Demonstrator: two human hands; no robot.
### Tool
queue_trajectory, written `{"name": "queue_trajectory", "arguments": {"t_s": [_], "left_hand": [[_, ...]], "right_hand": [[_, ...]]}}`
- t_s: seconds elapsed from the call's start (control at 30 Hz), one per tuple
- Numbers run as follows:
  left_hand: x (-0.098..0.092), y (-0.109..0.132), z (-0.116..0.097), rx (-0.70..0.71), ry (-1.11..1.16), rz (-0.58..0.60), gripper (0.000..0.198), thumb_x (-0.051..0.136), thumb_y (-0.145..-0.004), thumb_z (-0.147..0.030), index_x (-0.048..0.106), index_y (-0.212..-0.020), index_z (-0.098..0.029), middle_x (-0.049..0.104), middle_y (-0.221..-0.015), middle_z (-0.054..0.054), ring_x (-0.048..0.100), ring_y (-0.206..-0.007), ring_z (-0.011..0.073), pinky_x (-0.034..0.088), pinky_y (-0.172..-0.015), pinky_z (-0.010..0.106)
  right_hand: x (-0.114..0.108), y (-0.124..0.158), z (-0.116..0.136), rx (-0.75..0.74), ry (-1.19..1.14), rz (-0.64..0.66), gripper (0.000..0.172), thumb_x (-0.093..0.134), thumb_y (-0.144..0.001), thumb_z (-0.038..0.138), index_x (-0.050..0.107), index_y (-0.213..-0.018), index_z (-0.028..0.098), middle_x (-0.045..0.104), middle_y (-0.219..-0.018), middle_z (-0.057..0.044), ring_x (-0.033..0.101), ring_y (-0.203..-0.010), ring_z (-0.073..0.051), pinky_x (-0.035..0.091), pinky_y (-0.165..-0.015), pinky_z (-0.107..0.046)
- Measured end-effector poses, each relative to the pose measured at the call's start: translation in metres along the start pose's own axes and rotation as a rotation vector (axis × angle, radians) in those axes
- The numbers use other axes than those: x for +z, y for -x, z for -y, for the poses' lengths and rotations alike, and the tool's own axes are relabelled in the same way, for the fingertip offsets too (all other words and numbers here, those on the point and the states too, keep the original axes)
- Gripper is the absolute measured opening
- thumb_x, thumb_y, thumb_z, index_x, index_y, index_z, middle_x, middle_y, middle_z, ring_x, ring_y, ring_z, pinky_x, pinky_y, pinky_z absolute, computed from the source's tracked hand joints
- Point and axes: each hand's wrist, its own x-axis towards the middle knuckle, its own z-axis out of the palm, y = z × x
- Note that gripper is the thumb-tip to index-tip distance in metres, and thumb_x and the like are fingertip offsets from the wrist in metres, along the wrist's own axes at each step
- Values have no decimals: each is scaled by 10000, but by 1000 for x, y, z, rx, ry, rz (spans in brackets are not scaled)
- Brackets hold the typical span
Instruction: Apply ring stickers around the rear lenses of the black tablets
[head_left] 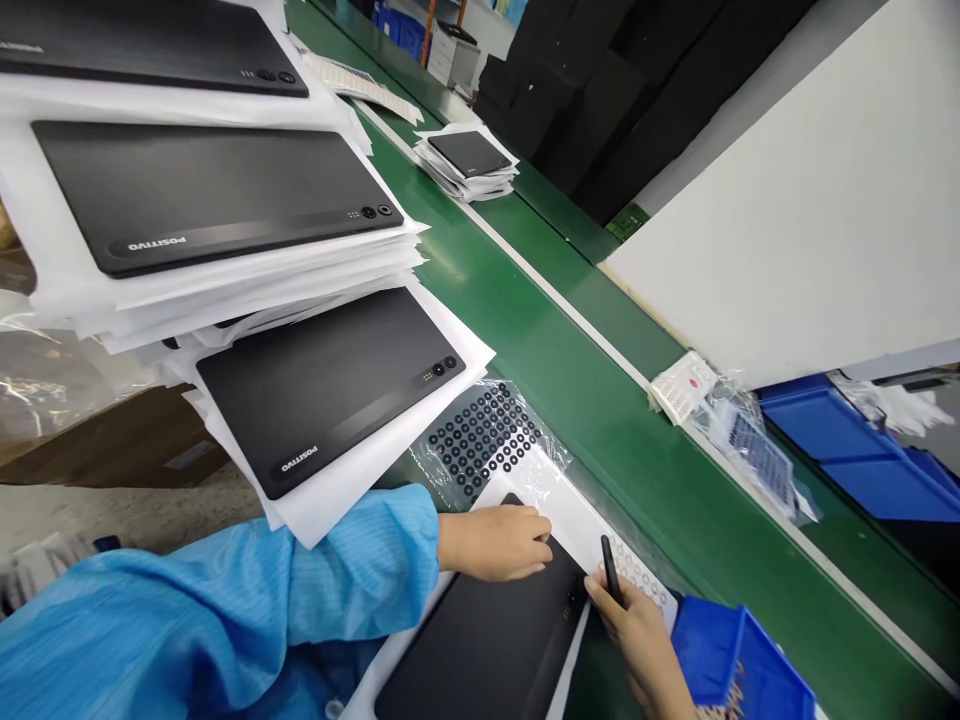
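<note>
The black tablet back cover lies flat, outer face up, on a white sheet at the near edge of the green conveyor belt, directly under both hands. It looks thin, rigid and light, with a smooth matte skin that would likely mark or slide easily, so it seems best handled by its edges and kept away from the camera cutouts near its far corner. The left hand, in a blue sleeve, rests palm-down on the cover's far end, fingers loosely curled and gripping nothing, just pressing it still. The right hand pinches a slim dark stylus-like tool between thumb and fingers, tip pointing toward the cover's corner. Just beyond lies a white backing sheet of small ring-shaped stickers, and past that a clear bag holding a sheet of black rings. To the right, a blue plastic bin sits touching the belt edge; its contents are too cropped to tell. To the left, more covers marked POSITIVO are stacked, interleaved with white paper. Another small stack sits farther down the belt.
</note>
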Motion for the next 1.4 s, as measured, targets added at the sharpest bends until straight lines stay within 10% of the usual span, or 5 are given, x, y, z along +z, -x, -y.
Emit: {"name": "queue_trajectory", "arguments": {"t_s": [1.0,1.2,1.4], "left_hand": [[-1,1,-2,0,-18,52,89,584,-880,-200,604,-922,-124,556,-931,76,507,-823,188,416,-744,276],[-3,2,-7,-9,-79,62,145,504,-913,-147,600,-1019,-124,539,-896,65,486,-807,183,406,-753,270],[-4,4,-21,-50,-212,96,292,451,-914,-87,530,-1194,-113,545,-983,85,483,-880,203,415,-824,288]], "right_hand": [[8,-4,9,-243,186,-113,307,629,-557,486,486,-471,229,434,-456,36,430,-475,-163,364,-502,-297],[22,16,-22,-400,92,-288,334,565,-708,479,654,-825,179,552,-619,-11,549,-608,-209,480,-609,-331],[28,28,-60,-780,441,-187,609,376,-758,53,534,-1314,244,556,-825,-36,584,-659,-141,512,-584,-224]]}}
